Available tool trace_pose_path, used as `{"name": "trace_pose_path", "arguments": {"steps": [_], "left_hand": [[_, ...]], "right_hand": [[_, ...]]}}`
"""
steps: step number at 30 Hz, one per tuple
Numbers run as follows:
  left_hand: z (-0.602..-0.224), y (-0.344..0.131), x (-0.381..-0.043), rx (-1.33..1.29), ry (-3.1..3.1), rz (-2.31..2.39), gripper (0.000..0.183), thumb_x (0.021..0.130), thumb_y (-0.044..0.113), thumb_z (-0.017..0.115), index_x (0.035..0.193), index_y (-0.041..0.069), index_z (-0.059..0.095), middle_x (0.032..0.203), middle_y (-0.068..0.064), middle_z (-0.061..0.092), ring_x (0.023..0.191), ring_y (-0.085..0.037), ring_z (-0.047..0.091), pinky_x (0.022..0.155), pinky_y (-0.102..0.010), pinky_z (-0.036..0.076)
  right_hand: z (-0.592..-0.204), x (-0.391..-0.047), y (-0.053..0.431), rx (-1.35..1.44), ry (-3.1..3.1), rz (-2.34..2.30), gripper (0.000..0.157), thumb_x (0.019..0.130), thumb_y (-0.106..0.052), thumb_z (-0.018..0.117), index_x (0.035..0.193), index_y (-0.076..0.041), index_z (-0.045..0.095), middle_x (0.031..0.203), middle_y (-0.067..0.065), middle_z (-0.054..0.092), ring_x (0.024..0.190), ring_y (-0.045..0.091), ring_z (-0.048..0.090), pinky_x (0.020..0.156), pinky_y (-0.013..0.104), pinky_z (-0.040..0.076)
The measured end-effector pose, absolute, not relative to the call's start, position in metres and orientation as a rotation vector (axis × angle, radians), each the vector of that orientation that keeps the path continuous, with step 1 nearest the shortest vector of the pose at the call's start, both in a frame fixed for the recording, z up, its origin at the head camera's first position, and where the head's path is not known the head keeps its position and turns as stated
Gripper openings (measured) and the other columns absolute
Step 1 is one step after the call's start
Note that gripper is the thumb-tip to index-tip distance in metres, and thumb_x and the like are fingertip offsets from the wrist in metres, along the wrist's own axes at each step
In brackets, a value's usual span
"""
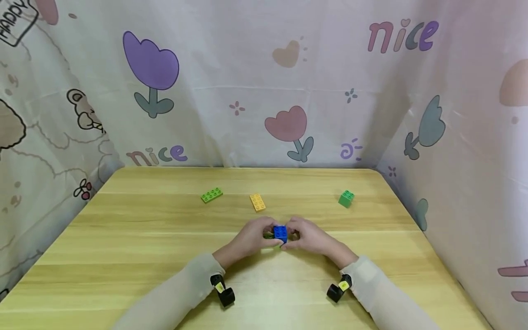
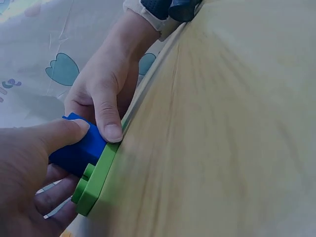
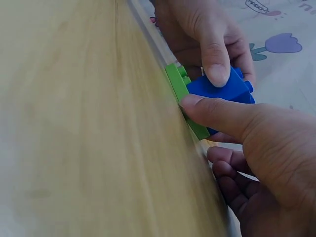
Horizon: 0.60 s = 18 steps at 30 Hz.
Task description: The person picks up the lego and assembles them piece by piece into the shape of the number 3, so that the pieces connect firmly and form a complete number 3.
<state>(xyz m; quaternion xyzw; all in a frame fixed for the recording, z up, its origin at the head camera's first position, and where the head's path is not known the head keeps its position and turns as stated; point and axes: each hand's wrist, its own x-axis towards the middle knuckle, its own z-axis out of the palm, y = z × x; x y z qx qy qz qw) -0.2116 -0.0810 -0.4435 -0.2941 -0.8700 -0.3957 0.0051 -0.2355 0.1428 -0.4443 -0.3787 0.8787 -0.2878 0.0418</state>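
A blue toy building brick (image 1: 280,233), studs up, sits on a flat light green studded brick (image 2: 97,183) close over the table. One end of the green brick juts out past the blue one, its studs bare on the left side. My left hand (image 1: 255,236) pinches the blue brick, thumb (image 3: 217,74) on its near face. From the right, my right hand (image 1: 311,238) grips the other end of the green brick, with its thumb (image 2: 106,118) against the edge. The fingers behind the bricks are partly hidden.
Farther back on the wooden table (image 1: 165,220) lie a flat light green brick (image 1: 212,195), a flat yellow brick (image 1: 257,202) and a taller green brick (image 1: 346,198) at the right. A printed curtain (image 1: 231,59) hangs along the back and both sides.
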Motion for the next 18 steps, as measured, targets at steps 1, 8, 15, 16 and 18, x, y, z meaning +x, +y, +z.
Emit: {"name": "trace_pose_path", "arguments": {"steps": [1,8,15,16,18], "left_hand": [[-0.4444,-0.0808,-0.2109,-0.928,-2.710,-1.262,0.034,0.083,0.025,0.080,0.111,0.012,0.068,0.106,0.001,0.066,0.090,-0.013,0.065,0.078,-0.027,0.053],[-0.4519,-0.0830,-0.2115,-0.917,-2.664,-1.362,0.039,0.082,0.030,0.080,0.116,0.012,0.070,0.108,0.001,0.067,0.092,-0.012,0.064,0.082,-0.027,0.053],[-0.4504,-0.0861,-0.2116,-0.867,-2.697,-1.416,0.039,0.086,0.030,0.077,0.119,0.012,0.068,0.113,0.001,0.065,0.095,-0.012,0.064,0.085,-0.028,0.052],[-0.4506,-0.0863,-0.2121,-0.866,-2.701,-1.421,0.038,0.086,0.029,0.077,0.119,0.012,0.068,0.113,0.002,0.065,0.095,-0.011,0.064,0.085,-0.027,0.052],[-0.4507,-0.0867,-0.2120,-0.870,-2.701,-1.427,0.037,0.086,0.027,0.077,0.118,0.012,0.068,0.111,0.002,0.065,0.094,-0.011,0.064,0.084,-0.027,0.052]], "right_hand": [[-0.4448,-0.2349,0.1432,-1.153,2.690,-0.883,0.028,0.081,-0.043,0.079,0.087,-0.023,0.061,0.087,-0.007,0.052,0.076,0.011,0.047,0.064,0.027,0.043],[-0.4447,-0.2331,0.1431,-1.120,2.682,-0.890,0.029,0.081,-0.046,0.078,0.092,-0.024,0.062,0.088,-0.007,0.052,0.077,0.011,0.047,0.064,0.027,0.043],[-0.4425,-0.2346,0.1428,-1.123,2.663,-0.912,0.026,0.083,-0.044,0.077,0.093,-0.024,0.063,0.087,-0.006,0.051,0.076,0.012,0.046,0.063,0.027,0.041],[-0.4429,-0.2346,0.1428,-1.117,2.659,-0.920,0.025,0.083,-0.043,0.077,0.094,-0.024,0.063,0.087,-0.006,0.051,0.076,0.012,0.046,0.064,0.027,0.041],[-0.4441,-0.2341,0.1429,-1.113,2.652,-0.934,0.025,0.083,-0.042,0.078,0.094,-0.024,0.064,0.087,-0.006,0.051,0.076,0.012,0.046,0.064,0.027,0.042]]}}
